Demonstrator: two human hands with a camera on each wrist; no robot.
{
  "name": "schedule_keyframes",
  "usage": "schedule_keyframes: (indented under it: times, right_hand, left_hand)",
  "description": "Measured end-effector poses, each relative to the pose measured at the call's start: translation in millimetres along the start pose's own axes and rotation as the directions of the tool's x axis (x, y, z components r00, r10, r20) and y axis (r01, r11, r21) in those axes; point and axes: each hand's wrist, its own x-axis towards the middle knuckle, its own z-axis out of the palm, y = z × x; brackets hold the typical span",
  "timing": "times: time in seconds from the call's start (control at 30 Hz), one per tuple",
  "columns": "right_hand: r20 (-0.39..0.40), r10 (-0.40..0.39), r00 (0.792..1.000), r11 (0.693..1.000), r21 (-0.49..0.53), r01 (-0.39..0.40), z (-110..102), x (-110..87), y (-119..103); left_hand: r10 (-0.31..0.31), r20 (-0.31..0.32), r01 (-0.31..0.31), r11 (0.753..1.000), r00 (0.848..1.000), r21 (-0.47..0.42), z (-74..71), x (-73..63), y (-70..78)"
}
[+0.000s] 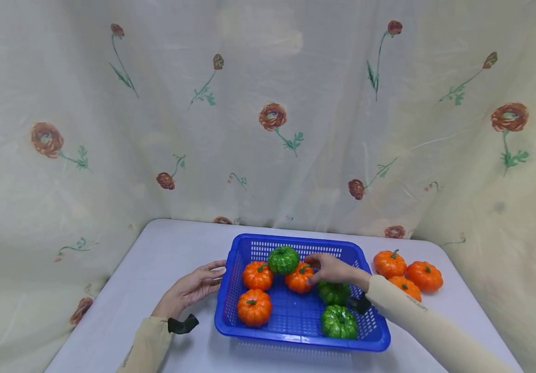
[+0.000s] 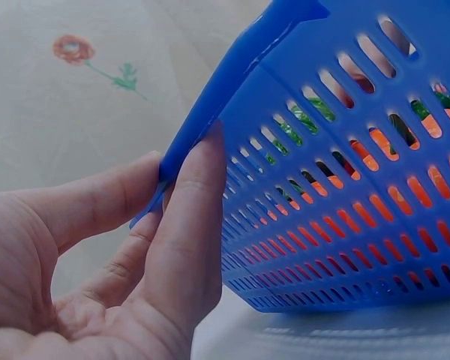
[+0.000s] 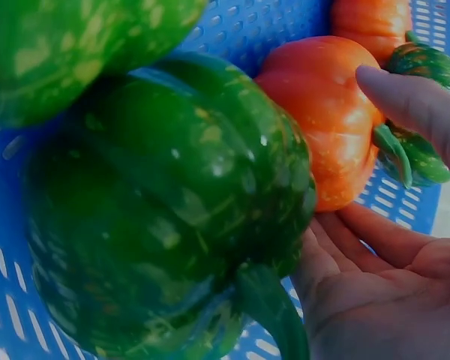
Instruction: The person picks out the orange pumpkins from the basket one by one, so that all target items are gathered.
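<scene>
A blue plastic basket (image 1: 291, 339) stands on the table with orange and green toy pumpkins inside. At its left side, my left hand (image 1: 195, 286) pinches the rim (image 2: 210, 97) between thumb and fingers. My right hand (image 1: 335, 269) reaches over the right side and grips an orange pumpkin (image 1: 298, 278), thumb on one side and fingers beneath, as the right wrist view shows. Touching it in the head view is a green pumpkin (image 1: 283, 260). Under my right wrist lies a dark green pumpkin (image 1: 334, 293), partly hidden, with another green pumpkin (image 1: 339, 322) in front of it.
Two more orange pumpkins (image 1: 254, 307) sit along the basket's left side. Outside, to the right, a group of three orange pumpkins (image 1: 424, 276) rests on the white table (image 1: 174, 248); my right sleeve partly covers one. A flowered curtain (image 1: 230, 134) hangs behind and beside the table.
</scene>
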Motion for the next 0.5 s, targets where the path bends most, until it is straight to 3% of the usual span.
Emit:
schedule_keyframes:
  times: [0.27,0.5]
  right_hand:
    - [-0.011,-0.007,1.0,0.995,-0.103,0.006,5.5,4.2,-0.9]
    - [-0.02,0.045,0.999,0.994,-0.097,-0.047,6.9,3.9,-3.8]
  left_hand:
    - [0.0,-0.008,0.0,1.0,1.0,0.008,0.0,0.0,-0.6]
    - [0.008,-0.009,-0.008,1.0,1.0,0.015,0.3,0.8,-0.9]
